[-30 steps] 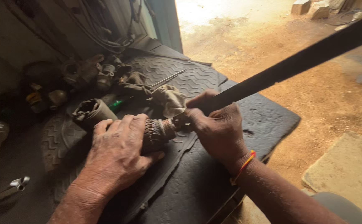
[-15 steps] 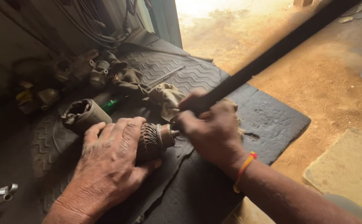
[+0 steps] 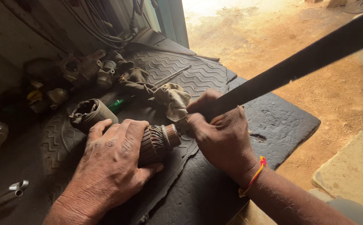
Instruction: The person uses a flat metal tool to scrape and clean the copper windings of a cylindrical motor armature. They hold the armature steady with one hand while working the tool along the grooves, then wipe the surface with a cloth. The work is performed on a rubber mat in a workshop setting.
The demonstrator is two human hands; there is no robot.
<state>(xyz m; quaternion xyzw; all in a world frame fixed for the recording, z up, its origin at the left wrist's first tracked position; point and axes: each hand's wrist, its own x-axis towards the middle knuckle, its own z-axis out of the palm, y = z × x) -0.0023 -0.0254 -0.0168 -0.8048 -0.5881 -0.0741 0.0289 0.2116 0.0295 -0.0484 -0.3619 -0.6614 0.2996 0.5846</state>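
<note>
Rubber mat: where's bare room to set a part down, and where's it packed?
Bare: the near right of the rubber mat, between the right hand and the mat's edge; also the wavy-tread patch behind the rag. Crowded: the far left by the wall, with metal parts and a cylinder beside the left hand.

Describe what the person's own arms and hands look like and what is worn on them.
Both forearms are bare, with no sleeves or gloves in view. The left hand is wrinkled and veined, with grime on its fingers, and wears nothing. The right hand looks just as work-worn; a thin red and yellow thread band circles its wrist.
</note>
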